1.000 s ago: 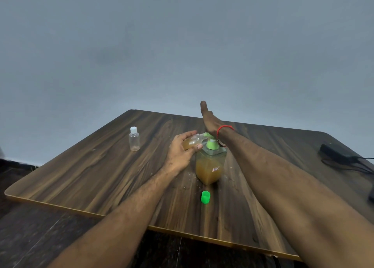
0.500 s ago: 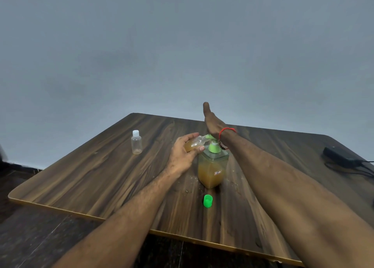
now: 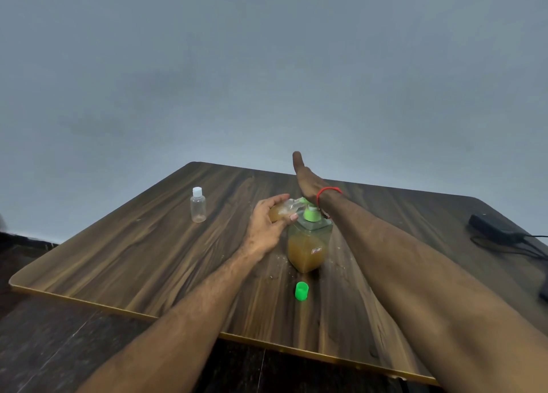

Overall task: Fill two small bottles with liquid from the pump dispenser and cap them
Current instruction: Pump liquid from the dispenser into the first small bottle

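Observation:
A square clear pump dispenser (image 3: 308, 245) with a green pump head and amber liquid stands mid-table. My left hand (image 3: 267, 226) grips a small clear bottle (image 3: 281, 211), tilted, partly filled with amber liquid, its mouth at the pump spout. My right hand (image 3: 307, 182) lies flat with fingers straight, its heel on the green pump head. A loose green cap (image 3: 302, 291) sits on the table in front of the dispenser. A second small clear bottle (image 3: 198, 205) with a white cap stands upright to the left, looking empty.
The wooden table (image 3: 133, 259) has its near edge just below my forearms. Small droplets or specks lie around the dispenser's base. A black adapter (image 3: 492, 228) with a cable rests at the far right. A plain grey wall rises behind.
The view has shifted slightly; both hands stay at the dispenser, the left still holding the bottle at the spout and the right palm on the pump head.

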